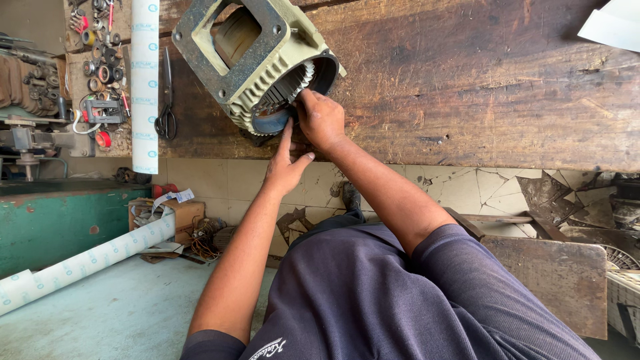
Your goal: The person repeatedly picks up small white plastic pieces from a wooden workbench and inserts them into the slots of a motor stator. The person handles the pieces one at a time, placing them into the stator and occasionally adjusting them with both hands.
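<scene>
Pale green finned cast-metal motor housing [260, 63] lies tilted at the worn wooden workbench's [480, 87] near edge. Right hand [320, 120] pinches at the slotted core's rim; left hand [285, 167], fingers extended, touches beneath. Best worked slowly, housing braced.

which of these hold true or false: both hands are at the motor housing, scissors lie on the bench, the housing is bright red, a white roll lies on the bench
1. Both hands, left hand and right hand, are at the open end of the cream ribbed metal motor housing. True.
2. Black scissors lie on the dark wooden bench. True.
3. The housing is bright red. False: cream.
4. A white paper roll lies on the bench. True.
5. The right hand is resting on the scissors. False: it is at the housing.
</scene>
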`<state>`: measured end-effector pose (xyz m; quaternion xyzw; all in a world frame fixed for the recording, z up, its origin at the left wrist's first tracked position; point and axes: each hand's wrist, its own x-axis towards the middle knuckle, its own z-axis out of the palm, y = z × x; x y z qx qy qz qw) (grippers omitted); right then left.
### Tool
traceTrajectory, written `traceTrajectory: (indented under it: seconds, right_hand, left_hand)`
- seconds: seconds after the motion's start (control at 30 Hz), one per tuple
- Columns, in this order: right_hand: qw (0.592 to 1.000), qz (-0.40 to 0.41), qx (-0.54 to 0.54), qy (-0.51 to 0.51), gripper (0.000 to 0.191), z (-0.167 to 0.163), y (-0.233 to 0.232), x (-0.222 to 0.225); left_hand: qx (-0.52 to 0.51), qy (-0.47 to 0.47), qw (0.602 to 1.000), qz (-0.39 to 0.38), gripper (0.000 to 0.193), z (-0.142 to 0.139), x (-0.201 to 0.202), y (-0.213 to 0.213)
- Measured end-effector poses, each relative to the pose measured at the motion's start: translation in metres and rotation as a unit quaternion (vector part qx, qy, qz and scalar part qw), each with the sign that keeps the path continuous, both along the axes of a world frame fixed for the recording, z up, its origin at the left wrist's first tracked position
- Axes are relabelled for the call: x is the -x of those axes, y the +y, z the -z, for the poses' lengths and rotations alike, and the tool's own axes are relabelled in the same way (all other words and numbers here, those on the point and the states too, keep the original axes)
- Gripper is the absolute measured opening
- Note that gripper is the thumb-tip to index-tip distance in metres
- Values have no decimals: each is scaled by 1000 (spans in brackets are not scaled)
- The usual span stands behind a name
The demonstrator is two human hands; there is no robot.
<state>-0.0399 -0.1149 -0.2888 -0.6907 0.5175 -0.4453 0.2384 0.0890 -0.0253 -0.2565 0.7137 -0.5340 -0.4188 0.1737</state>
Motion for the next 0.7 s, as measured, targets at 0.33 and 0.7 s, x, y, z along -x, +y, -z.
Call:
traceTrajectory:
  seconds: [0.33,0.7]
  right_hand:
    - [998,-11,57,-32,13,-3,1,1]
    - [999,-20,8,-39,16,-3,-5,4]
  left_hand:
    - [-2,-12,1000,-5,98,3,-2,1]
    - [13,-5,1000,-1,99,3,1,1]
